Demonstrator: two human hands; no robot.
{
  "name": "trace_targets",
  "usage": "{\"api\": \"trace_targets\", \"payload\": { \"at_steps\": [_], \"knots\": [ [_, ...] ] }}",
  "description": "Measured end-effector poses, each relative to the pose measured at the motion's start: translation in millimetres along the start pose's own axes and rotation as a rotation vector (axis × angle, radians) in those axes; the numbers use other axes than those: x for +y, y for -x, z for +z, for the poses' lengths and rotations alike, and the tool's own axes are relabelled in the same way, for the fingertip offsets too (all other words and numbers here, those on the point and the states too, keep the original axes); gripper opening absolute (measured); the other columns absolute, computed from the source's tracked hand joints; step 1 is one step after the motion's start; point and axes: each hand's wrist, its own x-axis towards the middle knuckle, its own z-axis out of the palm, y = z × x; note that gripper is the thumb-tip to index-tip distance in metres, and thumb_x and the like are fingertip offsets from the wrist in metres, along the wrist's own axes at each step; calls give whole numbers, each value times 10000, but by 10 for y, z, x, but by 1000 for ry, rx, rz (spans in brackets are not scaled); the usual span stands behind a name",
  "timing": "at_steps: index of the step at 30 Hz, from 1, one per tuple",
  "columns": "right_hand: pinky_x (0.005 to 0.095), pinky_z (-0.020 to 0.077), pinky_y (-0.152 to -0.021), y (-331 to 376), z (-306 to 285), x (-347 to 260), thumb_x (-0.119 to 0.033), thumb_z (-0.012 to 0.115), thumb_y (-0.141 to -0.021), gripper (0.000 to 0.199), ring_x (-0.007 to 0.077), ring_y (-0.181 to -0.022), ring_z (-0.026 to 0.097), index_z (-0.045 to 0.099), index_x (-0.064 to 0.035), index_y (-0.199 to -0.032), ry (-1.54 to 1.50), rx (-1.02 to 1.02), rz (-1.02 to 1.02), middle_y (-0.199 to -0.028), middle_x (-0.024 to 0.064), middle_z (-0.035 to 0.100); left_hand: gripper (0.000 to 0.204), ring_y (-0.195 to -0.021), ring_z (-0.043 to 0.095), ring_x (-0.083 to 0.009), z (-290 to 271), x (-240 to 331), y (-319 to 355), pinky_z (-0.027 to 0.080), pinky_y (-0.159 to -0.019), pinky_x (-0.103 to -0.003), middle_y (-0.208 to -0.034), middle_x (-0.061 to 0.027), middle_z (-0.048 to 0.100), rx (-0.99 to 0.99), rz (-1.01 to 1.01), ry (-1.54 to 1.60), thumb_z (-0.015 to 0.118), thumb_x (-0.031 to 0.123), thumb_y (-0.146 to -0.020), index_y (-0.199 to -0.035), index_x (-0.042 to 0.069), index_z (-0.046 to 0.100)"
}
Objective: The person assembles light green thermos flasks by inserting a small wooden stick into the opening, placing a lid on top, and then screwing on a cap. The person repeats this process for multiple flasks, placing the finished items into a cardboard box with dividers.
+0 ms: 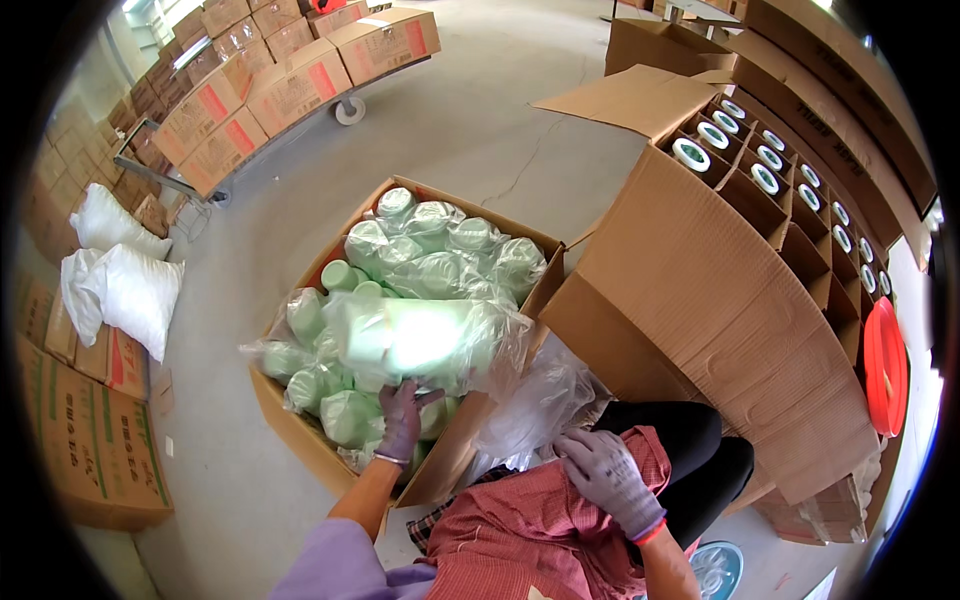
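Note:
My left hand (pixel 402 420), in a grey glove, is at the lower edge of a pale green cylindrical container in a clear plastic bag (pixel 425 337). Its fingers seem to grip the bag from below, though blur and glare hide the exact hold. Beneath this lies an open carton (pixel 275 415) full of similar bagged green containers (pixel 437 272). My right hand (pixel 608 478), also gloved, rests on the red checked cloth (pixel 530 535) over my lap, fingers loosely spread and holding nothing. Between the carton and my lap are crumpled clear plastic bags (pixel 535 405).
At the right stands a tall carton (pixel 690 290) with cardboard dividers and several white-rimmed containers (pixel 764 179). A red ring-shaped object (pixel 884 368) hangs on its side. Far left are a loaded cart (pixel 300 95) and white sacks (pixel 135 290). A blue basin (pixel 722 570) sits near my leg.

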Motion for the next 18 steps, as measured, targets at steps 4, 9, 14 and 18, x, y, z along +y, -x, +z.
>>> {"api": "trace_targets", "payload": {
  "at_steps": [4,9,14,18],
  "knots": [
    [440,454,-916,145,-84,5,-168,642,-858,305,309,-959,600,645,-97,-1154,39,11,-18,-1079,100,637,222,-726,636,-200,131,11,-255,633,-648,-378,-938,-107,619,25,-1,-160,564,60,-886,-1085,-37,567],
    [443,464,-903,3,-34,-85,-168,647,-836,271,312,-932,607,652,-72,-1089,144,-36,49,-1041,105,643,208,-724,640,-218,-17,-701,-437,551,-591,-387,-875,-131,629,-54,-80,-891,596,96,-861,-1031,-25,596],
    [431,447,-931,12,15,-77,-200,652,-833,253,296,-942,600,661,-88,-1060,252,-115,23,-1020,98,640,228,-721,643,-211,-214,-894,-655,516,-605,-356,-845,-125,658,-648,495,-1024,629,187,-896,-1018,-4,649],
    [436,441,-898,58,46,-4,-226,650,-837,282,269,-894,595,655,-78,-1076,301,-118,7,-990,86,625,334,-775,646,-138,218,426,-682,539,-697,-299,-938,-54,672,-438,-483,-542,679,291,-935,-1116,11,652]
  ]
}}
